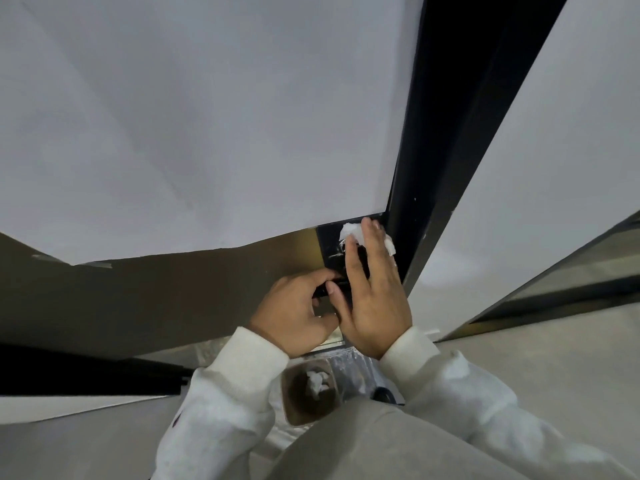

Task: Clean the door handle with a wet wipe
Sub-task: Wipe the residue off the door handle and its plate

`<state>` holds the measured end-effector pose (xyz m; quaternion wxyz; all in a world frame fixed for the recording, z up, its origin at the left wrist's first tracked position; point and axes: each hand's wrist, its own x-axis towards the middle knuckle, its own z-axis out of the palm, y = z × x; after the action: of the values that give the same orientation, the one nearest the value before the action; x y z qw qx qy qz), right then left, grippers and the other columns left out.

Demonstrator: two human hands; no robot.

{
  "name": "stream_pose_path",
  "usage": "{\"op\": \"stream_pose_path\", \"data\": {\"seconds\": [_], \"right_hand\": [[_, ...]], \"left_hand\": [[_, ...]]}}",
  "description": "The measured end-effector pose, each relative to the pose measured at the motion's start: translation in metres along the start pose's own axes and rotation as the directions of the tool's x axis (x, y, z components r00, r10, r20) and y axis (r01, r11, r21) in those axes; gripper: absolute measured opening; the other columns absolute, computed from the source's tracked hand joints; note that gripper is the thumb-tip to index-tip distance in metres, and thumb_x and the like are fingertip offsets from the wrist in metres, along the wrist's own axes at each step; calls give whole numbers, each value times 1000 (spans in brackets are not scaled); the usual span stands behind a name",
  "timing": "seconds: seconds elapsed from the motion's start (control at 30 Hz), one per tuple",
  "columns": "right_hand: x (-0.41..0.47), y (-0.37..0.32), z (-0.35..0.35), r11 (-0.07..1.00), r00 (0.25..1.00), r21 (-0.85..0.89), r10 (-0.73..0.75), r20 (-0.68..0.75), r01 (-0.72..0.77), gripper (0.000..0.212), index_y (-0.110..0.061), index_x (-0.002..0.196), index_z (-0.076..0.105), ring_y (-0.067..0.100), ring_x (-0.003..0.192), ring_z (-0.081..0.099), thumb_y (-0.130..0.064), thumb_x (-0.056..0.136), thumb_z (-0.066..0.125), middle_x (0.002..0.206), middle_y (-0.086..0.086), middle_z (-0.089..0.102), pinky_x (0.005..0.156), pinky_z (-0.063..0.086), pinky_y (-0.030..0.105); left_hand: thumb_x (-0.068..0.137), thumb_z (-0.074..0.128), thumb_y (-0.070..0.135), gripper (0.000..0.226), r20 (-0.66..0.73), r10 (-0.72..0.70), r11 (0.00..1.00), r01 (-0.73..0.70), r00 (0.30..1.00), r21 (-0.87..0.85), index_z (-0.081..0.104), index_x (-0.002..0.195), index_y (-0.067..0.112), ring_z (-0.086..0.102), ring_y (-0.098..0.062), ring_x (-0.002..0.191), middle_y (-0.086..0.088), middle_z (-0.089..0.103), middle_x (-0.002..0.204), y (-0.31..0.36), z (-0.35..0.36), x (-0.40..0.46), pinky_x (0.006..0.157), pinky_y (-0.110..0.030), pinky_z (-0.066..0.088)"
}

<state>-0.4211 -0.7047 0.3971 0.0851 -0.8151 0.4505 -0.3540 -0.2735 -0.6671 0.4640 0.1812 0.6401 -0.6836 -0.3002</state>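
Head view, door: tall brown door leaf (145, 292), upper part covered by a white sheet (207, 116), seen from steeply above.
Head view, handle: black metal lever door handle (334, 284) on a glossy black lock plate (329, 247), close to the door's free edge; mostly hidden by both hands.
Head view, left hand (294, 315): curled round the lever's grip, fingers bent and pressed together, thumb tip (330, 288) laid on top; probably steadying the lever against the rubbing.
Head view, right hand (375, 296): flat, fingers straight and lightly spread, pressing a crumpled white wet wipe (351, 233) against the plate above the lever; wipe showing past the fingertips and at the hand's right side.
Head view, reason for flat palm: likely for broad contact on the flat plate.
Head view, edges: dark door edge and black frame strip (412, 202) just beside the right hand, so little sideways room there; white sheet's lower edge just above the wipe.
Head view, open room: free plate and brown door surface to the left; downward travel blocked by the left hand.
Head view, floor: brown square bin (289, 410) below the hands, white crumpled tissues (317, 381) inside.
Head view, stage: wiping apparently under way; lever grip itself covered, cleanliness impossible to tell.
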Motion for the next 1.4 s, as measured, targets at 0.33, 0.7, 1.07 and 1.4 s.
{"op": "stream_pose_path", "data": {"seconds": [0.33, 0.7, 1.07, 1.4], "right_hand": [[1, 17, -8, 987, 975, 105, -97, -200, 120, 29, 5, 110, 71, 40, 113, 53, -11, 86, 70, 119, 22, 53, 95, 47, 44], [9, 5, -9, 970, 975, 110, -220, 23, 216, 49, 10, 135, 54, 41, 139, 40, -13, 92, 62, 144, 27, 49, 114, 35, 52], [13, 9, -20, 994, 995, -60, -96, -32, 94, 52, 6, 134, 56, 38, 133, 45, -24, 93, 63, 137, 24, 53, 114, 36, 47], [-3, 2, -15, 975, 978, 81, 209, -16, -207, 62, 4, 144, 45, 32, 131, 44, -37, 98, 52, 140, 22, 42, 111, 36, 30]], "left_hand": [[73, 68, 19, 49, 23, -35, 999, 35, 999, -9, 64, 118, 39, 62, -2, 80, 30, 60, 80, -1, -1, -2, 65, -15, 46], [73, 63, 14, 23, -19, 52, 998, -52, 998, -27, 60, 86, 32, 63, -10, 74, 12, 66, 76, -1, 2, 1, 65, -31, 54], [74, 63, 23, 35, 4, 0, 1000, 0, 1000, -22, 65, 107, 37, 63, -4, 82, 17, 69, 88, -6, 4, 2, 72, -26, 54], [92, 60, 30, 20, -74, 14, 999, -18, 997, -49, 71, 109, 31, 68, -6, 82, 12, 75, 88, -10, 6, 2, 77, -25, 54]]}}
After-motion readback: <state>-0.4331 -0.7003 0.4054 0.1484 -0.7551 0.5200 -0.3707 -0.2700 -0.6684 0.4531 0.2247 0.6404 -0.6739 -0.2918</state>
